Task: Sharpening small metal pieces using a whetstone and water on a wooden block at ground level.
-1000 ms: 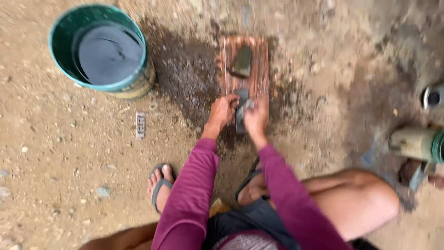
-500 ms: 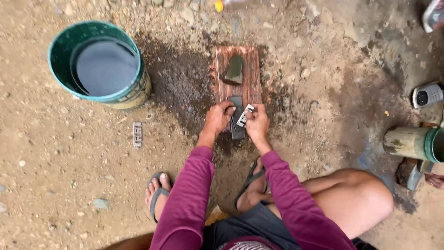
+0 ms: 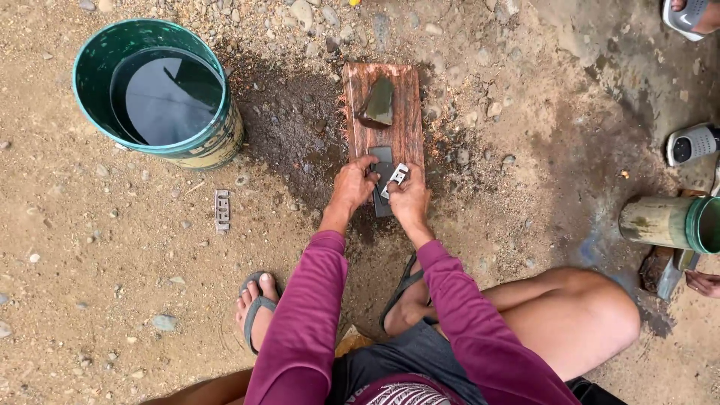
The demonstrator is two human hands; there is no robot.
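Note:
A wet wooden board point(image 3: 405, 97) lies on the dirt in front of me. A dark flat sharpening stone point(image 3: 381, 159) rests on its near half, and a greenish wedge-shaped stone point(image 3: 379, 103) sits further up. My left hand point(image 3: 351, 186) presses on the left edge of the dark stone. My right hand point(image 3: 409, 199) pinches a small flat metal blade point(image 3: 397, 174) against the top of the stone.
A green bucket point(image 3: 101, 112) of dark water stands at the left. A small metal blade piece point(image 3: 222, 210) lies on the dirt. A green-rimmed bamboo tube point(image 3: 667, 223) lies at the right, near another person's hand point(image 3: 703, 283). My sandalled feet point(image 3: 256, 304) are below.
The camera view has shifted, so the board and bucket sit lower in frame. My hands have slid slightly on the stone with the blade.

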